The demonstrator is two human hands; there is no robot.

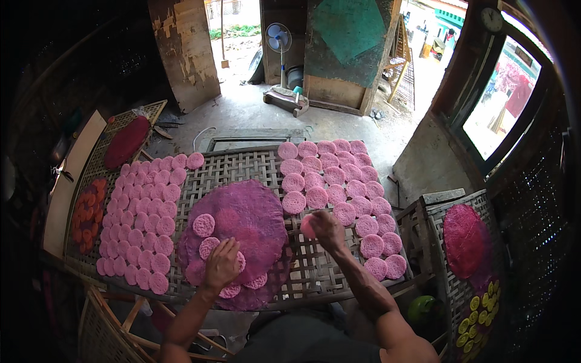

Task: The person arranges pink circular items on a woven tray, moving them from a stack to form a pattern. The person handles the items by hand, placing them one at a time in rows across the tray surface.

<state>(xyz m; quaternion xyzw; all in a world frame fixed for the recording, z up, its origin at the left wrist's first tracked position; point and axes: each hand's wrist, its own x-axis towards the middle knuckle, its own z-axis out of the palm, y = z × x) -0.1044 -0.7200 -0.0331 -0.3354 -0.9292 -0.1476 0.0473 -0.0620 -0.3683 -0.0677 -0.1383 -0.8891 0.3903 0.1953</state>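
In the head view, my right hand [327, 230] pinches a round pink cracker [308, 226] above the woven bamboo rack [231, 164], beside staggered rows of matching crackers [336, 175]. My left hand [223, 265] reaches over a round purple cloth-like sheet [254, 204]. Its fingers partly cover one pink cracker [240, 262]; whether they grip it is hidden. Another cracker [204, 225] lies flat on the sheet, farther from me. Two more, a cracker [229, 291] and its neighbour [257, 281], lie at the sheet's near side.
Dense rows of pink crackers [145, 218] cover the rack's left part. Orange pieces [87, 213] and a dark red sheet [127, 143] lie farther left. At right, a side rack holds a red sheet [463, 240] and yellow discs [474, 317]. A standing fan [278, 38] is beyond.
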